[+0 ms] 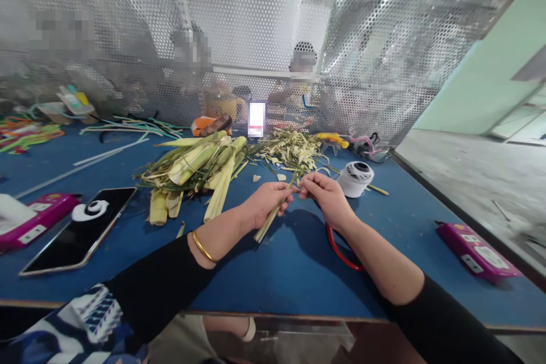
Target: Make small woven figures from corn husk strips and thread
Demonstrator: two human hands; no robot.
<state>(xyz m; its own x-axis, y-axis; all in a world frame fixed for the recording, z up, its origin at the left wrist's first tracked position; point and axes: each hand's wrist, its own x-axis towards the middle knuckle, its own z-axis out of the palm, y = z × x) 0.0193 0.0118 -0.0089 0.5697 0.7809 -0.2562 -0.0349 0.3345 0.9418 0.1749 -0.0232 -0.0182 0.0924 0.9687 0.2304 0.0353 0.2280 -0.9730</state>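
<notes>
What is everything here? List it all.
Mesh panels: several, silver, back
Wall: one, green, far right
Table: one, blue, below
Screen: one, bright white, back centre
Coloured strips: many, orange and green, far left
Stalks: piled, green, left of centre
Shreds: many, pale, back centre
Spool: one, white, right of centre
Loop: one, red, nearer than spool
Slab device: one, black, left
Power strips: two, magenta, left and right
Left hand: one, bare, gripping stems
Right hand: one, bare, alongside
</notes>
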